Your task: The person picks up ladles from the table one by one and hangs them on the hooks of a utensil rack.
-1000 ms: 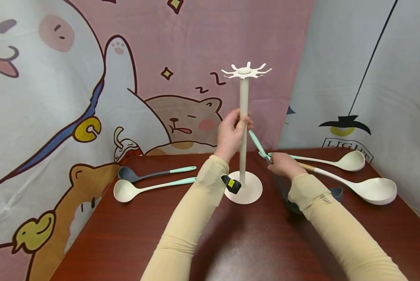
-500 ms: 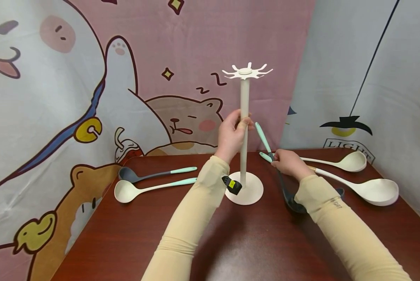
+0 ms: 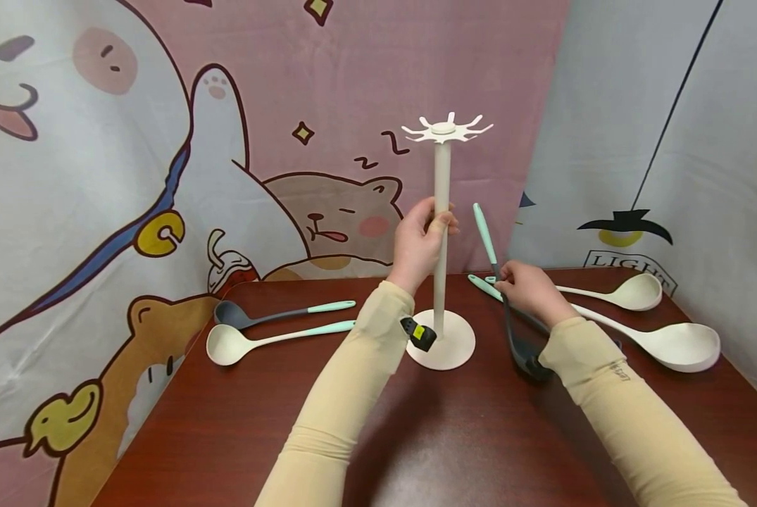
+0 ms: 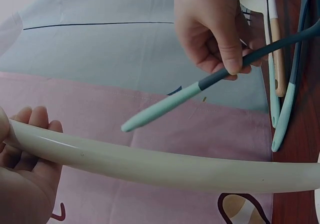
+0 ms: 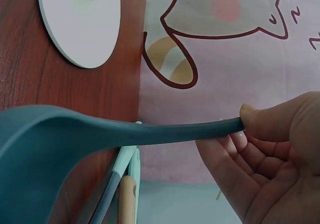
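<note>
My left hand (image 3: 416,243) holds the pole of a cream utensil stand (image 3: 442,169), which has a round base and a ring of hooks on top. In the left wrist view its fingers curl behind the pole (image 4: 150,164). To the right, my right hand (image 3: 532,290) pinches a dark ladle (image 5: 170,134) between thumb and fingers, on the dark shaft just below its mint-green handle (image 4: 160,106). The handle points up and leans left toward the stand; the ladle's head (image 3: 529,365) is low, close over the table and partly hidden by my sleeve.
On the right lie a large white ladle (image 3: 679,345) with a wooden handle, a smaller white ladle (image 3: 638,291) and another dark utensil (image 3: 530,320). At left rest a dark ladle (image 3: 232,315) and a white ladle (image 3: 229,345). A printed cloth (image 3: 479,70) hangs behind the table (image 3: 277,394).
My right hand has shifted right and slightly up, and the ladle's handle has swung up to a steeper angle. My left hand keeps its hold on the stand.
</note>
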`<state>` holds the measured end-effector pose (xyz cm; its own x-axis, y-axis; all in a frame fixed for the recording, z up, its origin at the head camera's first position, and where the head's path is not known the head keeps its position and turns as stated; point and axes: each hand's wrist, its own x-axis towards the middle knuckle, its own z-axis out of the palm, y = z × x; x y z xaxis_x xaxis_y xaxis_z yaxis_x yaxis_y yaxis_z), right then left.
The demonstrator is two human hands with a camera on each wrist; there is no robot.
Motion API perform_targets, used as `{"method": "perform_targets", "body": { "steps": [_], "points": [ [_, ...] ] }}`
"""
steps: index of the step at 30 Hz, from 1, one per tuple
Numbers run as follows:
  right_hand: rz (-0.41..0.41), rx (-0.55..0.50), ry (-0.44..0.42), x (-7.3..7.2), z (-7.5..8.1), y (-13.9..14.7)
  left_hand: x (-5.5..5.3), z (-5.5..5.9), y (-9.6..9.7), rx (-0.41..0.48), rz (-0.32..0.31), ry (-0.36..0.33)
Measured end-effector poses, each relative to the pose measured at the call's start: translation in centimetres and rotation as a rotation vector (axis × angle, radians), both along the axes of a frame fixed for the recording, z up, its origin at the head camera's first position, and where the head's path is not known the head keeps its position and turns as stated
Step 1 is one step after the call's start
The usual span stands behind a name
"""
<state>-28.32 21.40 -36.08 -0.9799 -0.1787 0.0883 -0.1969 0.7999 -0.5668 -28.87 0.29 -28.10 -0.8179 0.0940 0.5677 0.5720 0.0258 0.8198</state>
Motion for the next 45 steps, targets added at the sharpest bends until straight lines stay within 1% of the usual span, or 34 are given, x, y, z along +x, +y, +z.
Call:
{"method": "perform_targets", "body": {
  "steps": [7, 14, 19, 24, 28, 32, 37, 45],
  "points": [
    [-0.017, -0.046, 0.019, 0.5, 0.0, 0.3, 0.0, 0.0, 0.0, -0.006, 0.009, -0.006],
    [-0.028, -0.057, 0.043, 0.9, 0.2, 0.5, -0.1, 0.1, 0.0, 0.011, -0.006, -0.014],
    [-0.033, -0.068, 0.053, 1.2, 0.3, 0.5, 0.0, 0.2, 0.0, 0.004, 0.000, -0.022],
    [-0.044, -0.090, 0.069, 1.4, 0.4, 0.5, 0.0, 0.2, -0.1, -0.008, 0.002, -0.020],
    [-0.046, -0.101, 0.091, 1.6, 0.6, 0.5, 0.1, 0.1, 0.0, -0.001, 0.003, -0.011],
    [-0.047, -0.102, 0.129, 1.7, 1.0, 0.5, 0.1, 0.1, 0.0, -0.002, 0.005, 0.000],
    [-0.047, -0.114, 0.176, 1.8, 1.6, 0.6, -0.1, 0.0, 0.1, 0.003, 0.000, -0.005],
    [-0.058, -0.159, 0.206, 1.9, 2.9, 0.7, -0.1, 0.0, 0.1, 0.002, 0.007, -0.014]
  ]
}}
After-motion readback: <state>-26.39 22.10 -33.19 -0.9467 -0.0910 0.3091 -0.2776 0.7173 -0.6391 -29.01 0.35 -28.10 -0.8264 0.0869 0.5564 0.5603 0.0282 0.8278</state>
